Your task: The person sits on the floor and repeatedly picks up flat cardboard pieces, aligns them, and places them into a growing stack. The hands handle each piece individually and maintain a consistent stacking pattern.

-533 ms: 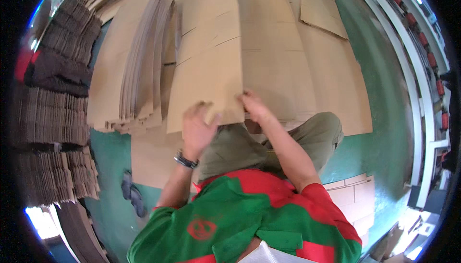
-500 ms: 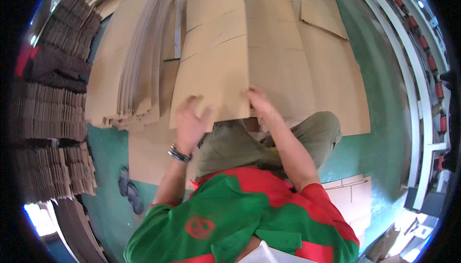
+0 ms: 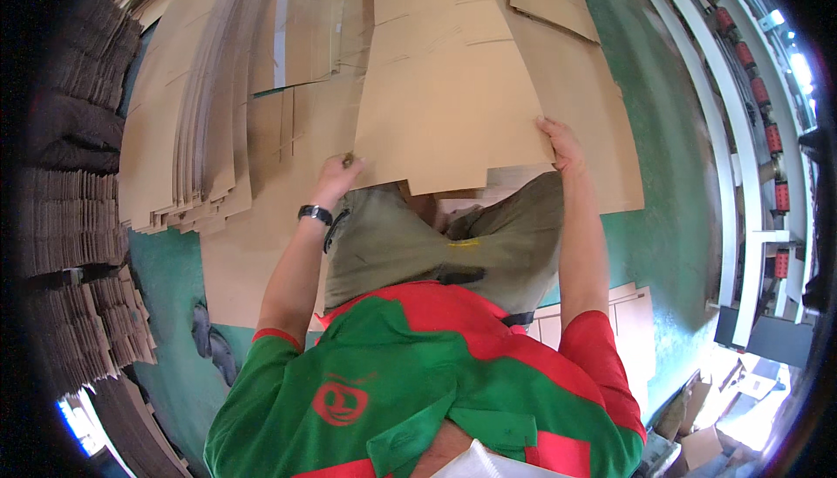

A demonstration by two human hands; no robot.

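A long tan cardboard sheet (image 3: 449, 103) with slits and a notched near edge stretches away from my lap. At its left edge my left hand (image 3: 336, 180) is closed, fingers curled against the board. A small brownish spot shows by those fingertips; I cannot make out what it is. My right hand (image 3: 562, 142) grips the right edge, thumb on top and the other fingers mostly hidden beneath. The near edge lies over my crossed legs.
A leaning stack of cardboard sheets (image 3: 187, 103) stands to the left. More flat cardboard (image 3: 602, 138) covers the green floor (image 3: 671, 155) at right. Bundled cardboard (image 3: 74, 221) lines the far left, shoes (image 3: 212, 344) lie nearby, and a white-framed roller rack (image 3: 741, 173) runs along the right.
My hands have moved apart, the right outward to the sheet's right edge. My left hand has gone from open over the board to closed at its left edge. The sheet now lies wider and flatter.
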